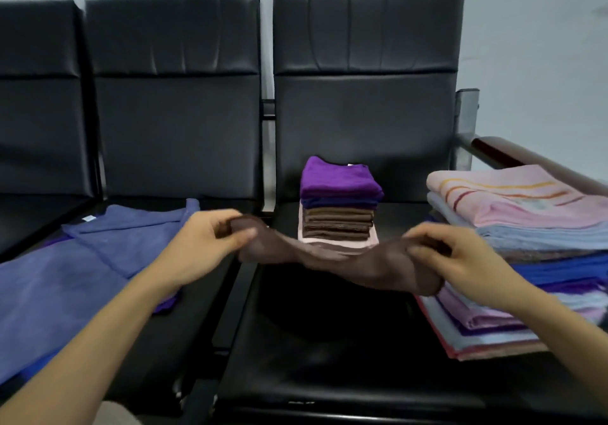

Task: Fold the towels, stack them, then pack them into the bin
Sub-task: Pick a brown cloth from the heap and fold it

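Pretty dim, flat indoor light, no glare anywhere. The left hand [210, 237], right hand [460, 260] and brown towel [329, 260] are motion-smeared. The seat [329, 342] at 6 o'clock goes nearly black. There's wide-angle bending at 3 and 9 o'clock.

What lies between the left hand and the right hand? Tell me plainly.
In the head view, a brown towel spans the stretch, sagging above the black seat; the left hand pinches one end, the right hand the other.

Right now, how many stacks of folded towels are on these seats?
2. A small purple-and-brown stack sits at the back of the seat ahead; a bigger mixed stack lies at the right. More may be out of frame.
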The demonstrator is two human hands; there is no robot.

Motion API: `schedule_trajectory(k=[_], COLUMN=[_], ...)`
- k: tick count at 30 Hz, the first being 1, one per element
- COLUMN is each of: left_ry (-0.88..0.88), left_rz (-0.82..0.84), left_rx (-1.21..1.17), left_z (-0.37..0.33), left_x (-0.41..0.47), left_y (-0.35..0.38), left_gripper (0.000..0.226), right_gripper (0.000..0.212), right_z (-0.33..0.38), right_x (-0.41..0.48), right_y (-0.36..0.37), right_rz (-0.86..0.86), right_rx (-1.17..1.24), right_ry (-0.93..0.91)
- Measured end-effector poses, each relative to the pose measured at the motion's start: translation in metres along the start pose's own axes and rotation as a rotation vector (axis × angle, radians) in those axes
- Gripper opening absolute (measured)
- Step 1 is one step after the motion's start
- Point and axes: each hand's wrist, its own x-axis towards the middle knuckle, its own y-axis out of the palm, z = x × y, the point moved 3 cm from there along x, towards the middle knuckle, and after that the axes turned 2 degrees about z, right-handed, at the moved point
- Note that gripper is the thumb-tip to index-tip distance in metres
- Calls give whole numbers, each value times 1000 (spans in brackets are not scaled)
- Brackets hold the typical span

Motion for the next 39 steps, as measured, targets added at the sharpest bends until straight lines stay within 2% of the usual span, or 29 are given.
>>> schedule_trajectory(k=[1, 3, 4, 6, 8, 12, 14, 18, 20, 24, 26, 28, 30, 32, 34, 36, 39], left_ry=[-57, -162, -201, -253, -264, -401, -456, -489, -500, -513, -511, -520, -570, -668, -784, -837, -764], left_rz=[152, 418, 527, 665, 652, 367, 279, 149, 118, 121, 108, 81, 90, 164, 260, 349, 369], left_rx=[46, 118, 129, 135, 175, 179, 217, 326, 369, 404, 418, 417, 466, 541, 510, 474, 476], left_z=[6, 18, 23, 31, 39, 64, 75, 93, 99, 103, 103, 100, 101, 103, 101, 98, 95], left_x=[-6, -17, -21, -27, -25, -15, -12, -5, -2, 3, 4, 4, 3, 1, -3, -8, -12], left_y=[1, 6, 12, 24, 34, 40, 44, 57, 63, 69, 71, 68, 60, 51, 46, 47, 49], left_gripper=[10, 8, 11, 8, 9, 9, 13, 12, 13, 17, 16, 18, 26, 32, 40, 49, 53], right_gripper=[7, 19, 20, 19, 14, 19, 19, 13, 5, 18, 22, 28, 35, 32, 28, 35, 44], right_z=[-2, -4, -3, -3, -8, -25, -36, -55, -64, -75, -75, -67, -52, -35, -20, -16, -22], right_x=[-8, -20, -25, -30, -30, -29, -26, -14, -8, -2, -3, -7, -12, -15, -21, -29, -32], right_y=[5, 16, 23, 35, 45, 64, 75, 84, 88, 96, 99, 100, 98, 101, 110, 121, 135], right_rz=[170, 484, 598, 696, 661, 411, 333, 300, 313, 327, 289, 178, 81, 31, 105, 187, 260], right_rx=[-58, -153, -165, -237, -339, -496, -541, -595, -617, -651, -735, -886, -936, -909, -770, -600, -565], right_ry=[42, 101, 127, 151, 203, 377, 470, 635, 661, 704, 667, 503, 336, 130, 49, 165, 344])
